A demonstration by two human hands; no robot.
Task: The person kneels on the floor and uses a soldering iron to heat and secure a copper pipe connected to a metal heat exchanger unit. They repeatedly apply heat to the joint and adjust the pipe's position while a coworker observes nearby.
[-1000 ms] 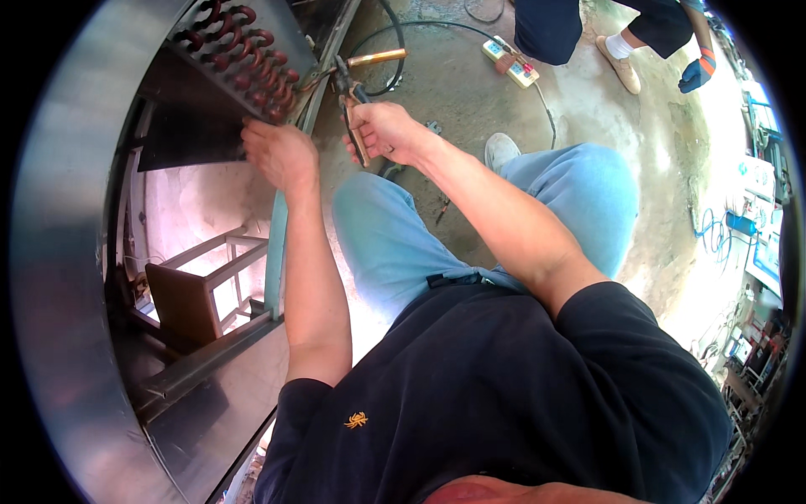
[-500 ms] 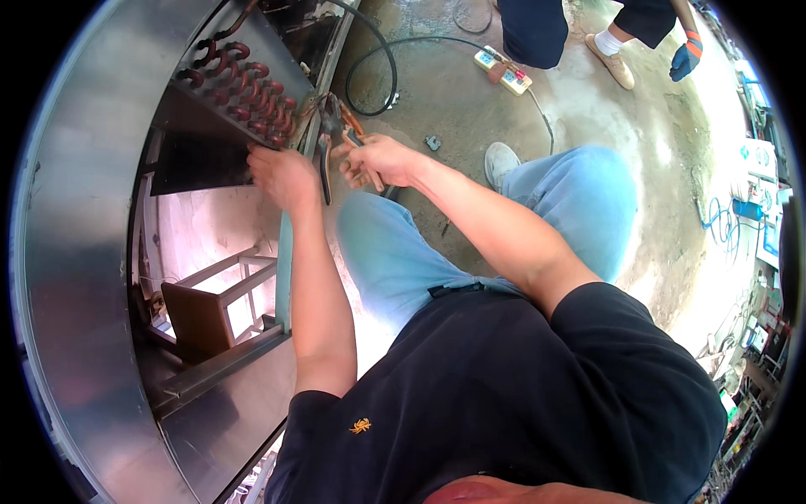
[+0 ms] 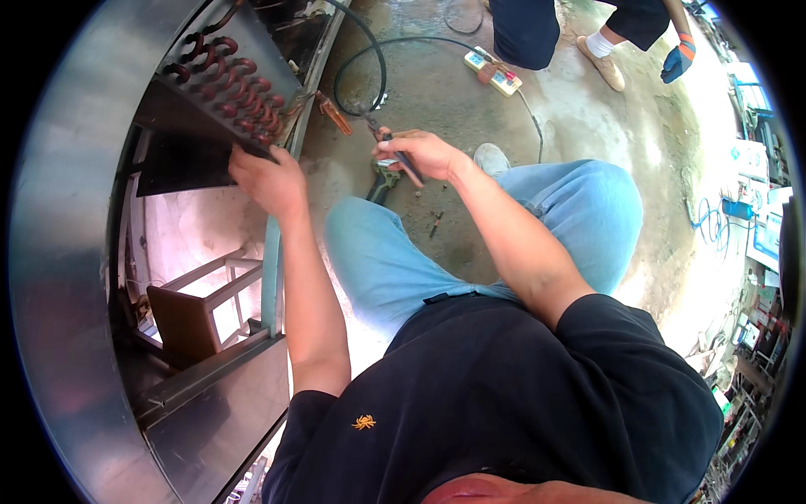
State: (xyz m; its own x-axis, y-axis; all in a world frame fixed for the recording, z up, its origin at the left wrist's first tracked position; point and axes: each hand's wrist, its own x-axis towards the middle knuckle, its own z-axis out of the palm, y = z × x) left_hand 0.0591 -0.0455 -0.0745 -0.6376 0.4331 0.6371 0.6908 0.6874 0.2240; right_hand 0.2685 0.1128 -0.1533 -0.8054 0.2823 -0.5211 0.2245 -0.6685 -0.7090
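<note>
My left hand (image 3: pixel 273 181) is closed around the lower edge of the coil unit (image 3: pixel 180 113), whose rows of reddish copper bends (image 3: pixel 243 97) show above the fingers. In my right hand (image 3: pixel 430 156) is a pair of pliers (image 3: pixel 406 168), jaws pointing up and away over the floor. Between the two hands, a copper tube end (image 3: pixel 334 114) sticks out from the coil side, apart from the pliers. A green and black tool (image 3: pixel 382 181) lies on the floor just below my right hand, partly hidden.
A large metal cabinet (image 3: pixel 63 252) stands open on the left, with a brown board (image 3: pixel 180 323) and metal frame inside. A black cable (image 3: pixel 382 63) loops over the floor to a power strip (image 3: pixel 493 71). Another person's gloved hand (image 3: pixel 678 60) and legs are at the far right.
My right hand has drawn the pliers right, away from the copper tube, uncovering the tube end and the green and black tool. My left hand stays at the coil unit.
</note>
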